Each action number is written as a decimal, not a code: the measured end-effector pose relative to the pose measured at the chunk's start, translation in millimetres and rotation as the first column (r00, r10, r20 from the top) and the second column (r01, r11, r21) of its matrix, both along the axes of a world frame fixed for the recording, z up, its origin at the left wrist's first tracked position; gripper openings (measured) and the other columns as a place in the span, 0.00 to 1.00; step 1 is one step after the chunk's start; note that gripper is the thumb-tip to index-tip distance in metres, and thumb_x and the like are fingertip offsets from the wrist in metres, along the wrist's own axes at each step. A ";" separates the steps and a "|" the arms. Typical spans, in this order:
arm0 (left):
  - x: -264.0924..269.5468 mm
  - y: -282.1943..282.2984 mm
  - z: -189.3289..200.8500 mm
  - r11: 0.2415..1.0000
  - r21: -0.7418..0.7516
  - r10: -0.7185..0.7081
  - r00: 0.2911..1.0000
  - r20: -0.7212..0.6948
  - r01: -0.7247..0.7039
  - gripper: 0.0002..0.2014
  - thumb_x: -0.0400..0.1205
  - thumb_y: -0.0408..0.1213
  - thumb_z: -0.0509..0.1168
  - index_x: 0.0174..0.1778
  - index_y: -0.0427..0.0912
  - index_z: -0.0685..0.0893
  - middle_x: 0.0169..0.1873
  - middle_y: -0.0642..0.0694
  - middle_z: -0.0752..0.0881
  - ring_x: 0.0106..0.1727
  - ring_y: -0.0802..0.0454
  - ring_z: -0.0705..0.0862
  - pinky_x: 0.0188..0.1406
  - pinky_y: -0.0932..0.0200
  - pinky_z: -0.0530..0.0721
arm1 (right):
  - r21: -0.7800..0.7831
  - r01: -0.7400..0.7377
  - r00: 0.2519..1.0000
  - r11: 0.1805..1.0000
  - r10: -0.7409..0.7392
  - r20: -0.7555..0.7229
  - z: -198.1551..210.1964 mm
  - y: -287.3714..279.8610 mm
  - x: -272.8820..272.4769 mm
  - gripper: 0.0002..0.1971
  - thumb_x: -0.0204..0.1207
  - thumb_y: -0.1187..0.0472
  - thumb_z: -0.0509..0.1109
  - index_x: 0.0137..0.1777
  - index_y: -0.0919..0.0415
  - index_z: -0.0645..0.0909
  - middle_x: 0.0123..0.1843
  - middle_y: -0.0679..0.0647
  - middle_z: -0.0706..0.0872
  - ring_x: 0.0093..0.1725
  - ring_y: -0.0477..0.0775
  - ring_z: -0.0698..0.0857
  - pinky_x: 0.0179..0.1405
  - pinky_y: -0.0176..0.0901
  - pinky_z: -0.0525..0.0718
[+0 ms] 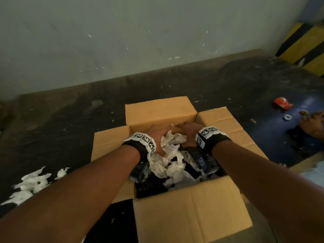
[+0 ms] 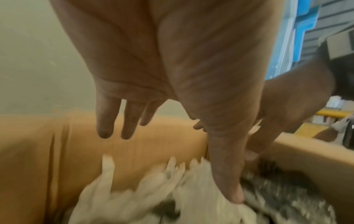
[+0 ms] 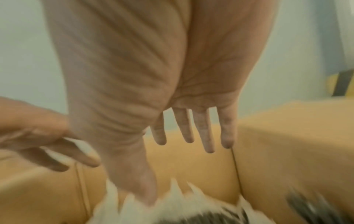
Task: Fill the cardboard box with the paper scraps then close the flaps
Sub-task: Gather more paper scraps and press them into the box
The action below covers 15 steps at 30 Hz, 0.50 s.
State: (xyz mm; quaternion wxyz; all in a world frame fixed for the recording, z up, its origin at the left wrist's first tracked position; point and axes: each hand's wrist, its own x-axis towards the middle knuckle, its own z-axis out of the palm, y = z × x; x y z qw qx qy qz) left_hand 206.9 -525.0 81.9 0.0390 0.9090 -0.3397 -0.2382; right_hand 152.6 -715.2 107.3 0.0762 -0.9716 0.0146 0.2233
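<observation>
An open cardboard box (image 1: pixel 189 216) stands on the dark floor with all its flaps spread outward. White crumpled paper scraps (image 1: pixel 172 162) lie inside it over something dark. My left hand (image 1: pixel 158 135) and right hand (image 1: pixel 188 132) hover side by side, palms down, over the far part of the pile. In the left wrist view the left hand (image 2: pixel 172 163) has straight fingers, and its thumb touches the scraps (image 2: pixel 145 194). In the right wrist view the right hand (image 3: pixel 178 171) is spread the same way, thumb on the scraps (image 3: pixel 172 203). Neither hand grips anything.
More white scraps (image 1: pixel 33 183) lie on the floor left of the box. A red object (image 1: pixel 282 103), a white ring (image 1: pixel 287 117) and another person's hand (image 1: pixel 313 123) are at the right. A yellow-and-black striped barrier (image 1: pixel 305 48) stands by the wall behind.
</observation>
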 end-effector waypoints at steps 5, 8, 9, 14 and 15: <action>-11.4 22.0 43.0 0.988 -0.149 0.057 0.974 0.217 -0.025 0.51 0.73 0.61 0.77 0.87 0.66 0.53 0.81 0.44 0.65 0.76 0.37 0.76 0.68 0.38 0.82 | -0.060 0.006 0.964 0.998 0.010 0.267 32.1 29.6 -14.8 0.38 0.78 0.47 0.73 0.86 0.48 0.62 0.81 0.55 0.72 0.75 0.62 0.77 0.68 0.57 0.77; -24.5 57.1 68.3 0.951 -0.306 0.129 0.946 0.297 -0.034 0.45 0.76 0.56 0.75 0.87 0.63 0.57 0.82 0.49 0.64 0.78 0.42 0.73 0.66 0.39 0.83 | 0.021 -0.020 0.914 1.000 0.010 0.405 46.5 59.0 -22.1 0.36 0.80 0.49 0.72 0.86 0.49 0.63 0.81 0.55 0.72 0.74 0.62 0.78 0.65 0.57 0.79; -29.4 72.5 73.3 0.935 -0.352 0.159 0.939 0.306 -0.043 0.44 0.77 0.55 0.75 0.87 0.62 0.58 0.82 0.50 0.64 0.78 0.43 0.73 0.67 0.38 0.83 | 0.057 -0.044 0.899 0.997 0.015 0.439 48.0 71.5 -22.9 0.36 0.80 0.49 0.72 0.86 0.50 0.63 0.82 0.56 0.71 0.75 0.62 0.77 0.67 0.57 0.78; -60.0 167.0 77.2 0.876 -0.472 0.291 0.891 0.348 -0.101 0.42 0.79 0.54 0.73 0.87 0.58 0.61 0.86 0.48 0.59 0.83 0.45 0.67 0.74 0.41 0.79 | 0.081 -0.206 0.811 0.975 0.123 0.572 42.3 155.2 -26.7 0.38 0.78 0.49 0.72 0.86 0.52 0.63 0.86 0.61 0.64 0.84 0.65 0.63 0.78 0.65 0.73; -66.5 187.4 73.8 0.870 -0.478 0.317 0.882 0.349 -0.124 0.42 0.80 0.53 0.73 0.87 0.58 0.60 0.87 0.48 0.58 0.85 0.45 0.65 0.76 0.41 0.77 | 0.068 -0.243 0.789 0.968 0.156 0.594 40.3 175.0 -28.7 0.38 0.78 0.48 0.72 0.86 0.52 0.62 0.87 0.61 0.63 0.84 0.66 0.63 0.78 0.66 0.73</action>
